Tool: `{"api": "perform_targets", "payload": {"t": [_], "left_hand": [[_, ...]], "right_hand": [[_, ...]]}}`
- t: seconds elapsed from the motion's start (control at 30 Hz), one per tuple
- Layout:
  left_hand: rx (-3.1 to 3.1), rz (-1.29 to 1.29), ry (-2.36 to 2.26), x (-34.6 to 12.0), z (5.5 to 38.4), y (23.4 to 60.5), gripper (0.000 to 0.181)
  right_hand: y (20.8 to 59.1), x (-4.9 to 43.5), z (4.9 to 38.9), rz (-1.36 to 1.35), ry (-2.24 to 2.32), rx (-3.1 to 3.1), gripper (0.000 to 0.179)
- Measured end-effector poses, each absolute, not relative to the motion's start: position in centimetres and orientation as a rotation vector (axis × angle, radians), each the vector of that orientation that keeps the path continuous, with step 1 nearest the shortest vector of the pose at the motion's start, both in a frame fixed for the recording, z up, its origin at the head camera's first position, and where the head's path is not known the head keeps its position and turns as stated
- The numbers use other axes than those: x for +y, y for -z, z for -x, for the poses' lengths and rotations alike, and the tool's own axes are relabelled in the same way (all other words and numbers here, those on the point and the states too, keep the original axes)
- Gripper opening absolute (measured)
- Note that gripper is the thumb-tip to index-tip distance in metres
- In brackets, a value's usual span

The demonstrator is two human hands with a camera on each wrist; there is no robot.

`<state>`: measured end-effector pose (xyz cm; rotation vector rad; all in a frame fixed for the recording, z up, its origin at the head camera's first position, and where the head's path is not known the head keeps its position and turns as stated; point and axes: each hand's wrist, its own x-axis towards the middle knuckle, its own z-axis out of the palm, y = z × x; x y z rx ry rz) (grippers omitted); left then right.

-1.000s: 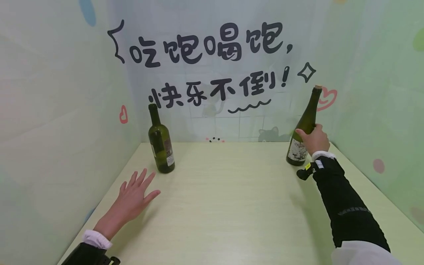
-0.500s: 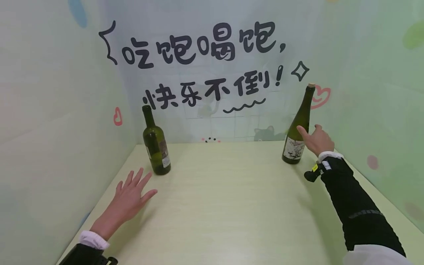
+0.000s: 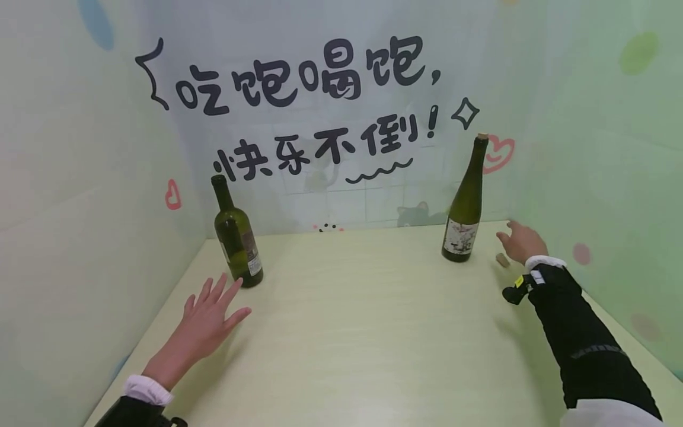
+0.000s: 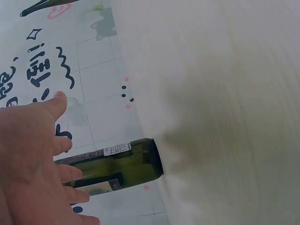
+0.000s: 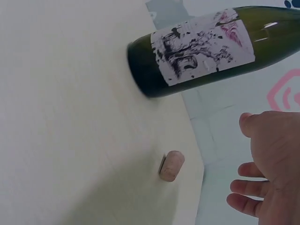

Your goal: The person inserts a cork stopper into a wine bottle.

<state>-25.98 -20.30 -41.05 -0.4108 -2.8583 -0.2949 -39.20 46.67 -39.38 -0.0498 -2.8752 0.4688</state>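
A green wine bottle [image 3: 461, 219] with a pale printed label stands upright at the back right, a cork stopper [image 3: 482, 136] in its mouth. To its right my right hand [image 3: 523, 244] holds nothing, its fingers spread apart in the right wrist view. A loose cork [image 5: 172, 166] lies on the table just left of that hand. At the back left stands a second green bottle [image 3: 239, 244], with no stopper showing at its mouth. In front of it my left hand [image 3: 205, 323] hovers over the table, fingers spread, its fingertips overlapping the bottle's base in the head view.
The pale wooden table [image 3: 341, 332] reaches back to a printed wall cloth [image 3: 320, 207] with large dark lettering. Fabric side walls close it in, the green one [image 3: 603, 196] close beyond my right hand and a whitish one [image 3: 96, 237] on the left.
My right hand has let go of the right bottle and drawn away to the right. The loose cork on the table has come into view. My left hand has stayed nearly still.
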Motion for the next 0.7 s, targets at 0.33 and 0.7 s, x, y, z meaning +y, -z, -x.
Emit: {"api": "perform_targets", "payload": {"t": [0.33,0.7], "left_hand": [[-2.844,0.431,0.273,-20.1,26.2,41.6,0.081],[-2.831,0.420,0.283,-20.3,25.7,41.8,0.077]], "right_hand": [[43.5,48.8,41.1,-0.025,-0.415,-2.985,0.055],[46.3,49.0,42.0,-0.041,-0.319,-3.061,0.049]]}}
